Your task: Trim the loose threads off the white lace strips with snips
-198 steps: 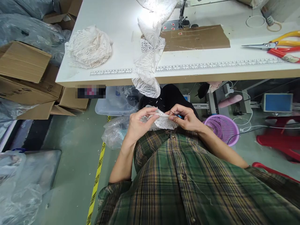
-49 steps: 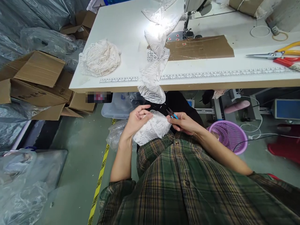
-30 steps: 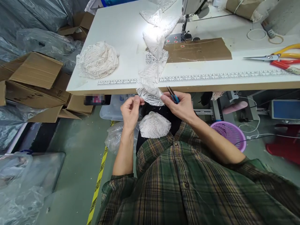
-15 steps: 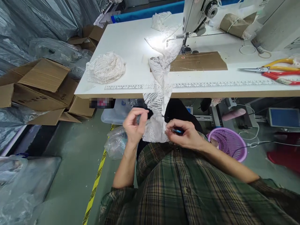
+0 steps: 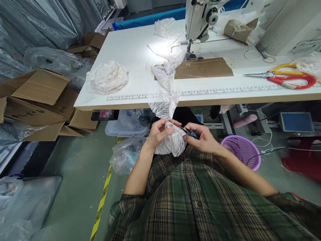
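A strip of white lace (image 5: 163,108) runs from the sewing table over its front edge down to my lap. My left hand (image 5: 160,134) is closed on the lace, pinching it between thumb and fingers. In my right hand (image 5: 200,137) is a small pair of blue-handled thread snips (image 5: 192,133), their dark blades pointing left at the lace beside my left fingertips. Whether the blades touch the lace I cannot tell. My right fingertips are also close against the edge of the lace.
On the white table (image 5: 130,43) are a bundle of lace (image 5: 107,77), a sewing machine (image 5: 197,23), a cardboard strip (image 5: 204,68) and red-and-yellow-handled scissors (image 5: 288,78). A purple basket (image 5: 242,152) stands below on the right. Cardboard boxes (image 5: 42,90) lie at left.
My left hand has moved right and taken hold of the lace, lifting and folding it. My right hand has brought the snips round beside it. The view has shifted slightly.
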`<act>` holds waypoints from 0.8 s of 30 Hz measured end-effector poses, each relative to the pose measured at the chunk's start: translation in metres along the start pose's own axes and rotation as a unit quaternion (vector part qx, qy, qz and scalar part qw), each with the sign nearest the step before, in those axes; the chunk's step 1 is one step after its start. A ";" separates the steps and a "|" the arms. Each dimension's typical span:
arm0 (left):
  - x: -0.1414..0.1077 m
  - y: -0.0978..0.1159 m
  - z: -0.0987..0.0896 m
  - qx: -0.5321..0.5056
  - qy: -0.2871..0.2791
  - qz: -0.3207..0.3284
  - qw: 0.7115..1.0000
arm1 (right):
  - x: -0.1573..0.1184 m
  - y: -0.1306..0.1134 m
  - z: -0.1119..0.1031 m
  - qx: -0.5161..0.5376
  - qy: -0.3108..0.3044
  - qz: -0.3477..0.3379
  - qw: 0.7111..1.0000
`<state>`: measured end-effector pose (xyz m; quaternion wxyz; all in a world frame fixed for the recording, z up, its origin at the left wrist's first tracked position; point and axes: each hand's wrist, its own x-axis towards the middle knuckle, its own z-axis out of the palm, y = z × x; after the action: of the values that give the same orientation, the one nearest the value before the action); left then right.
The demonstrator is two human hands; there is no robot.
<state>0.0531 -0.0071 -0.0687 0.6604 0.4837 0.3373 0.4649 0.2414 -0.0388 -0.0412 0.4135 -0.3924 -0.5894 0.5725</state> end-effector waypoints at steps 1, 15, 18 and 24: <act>-0.002 0.002 0.000 -0.013 0.035 -0.018 0.999 | 0.002 0.003 -0.004 -0.014 -0.002 0.003 1.000; -0.014 0.025 -0.005 0.097 0.123 -0.077 0.985 | 0.049 0.008 -0.008 -0.168 -0.073 -0.010 0.983; -0.014 0.028 -0.004 0.107 0.126 -0.078 0.983 | 0.051 0.010 -0.004 -0.181 -0.048 -0.025 0.982; -0.015 0.029 -0.004 0.116 0.133 -0.084 0.981 | 0.039 0.016 -0.003 -0.183 -0.038 -0.010 0.982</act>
<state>0.0359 -0.0174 -0.0425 0.5857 0.4605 0.5135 0.4257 0.2307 -0.0006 -0.0554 0.3179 -0.4331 -0.7036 0.4651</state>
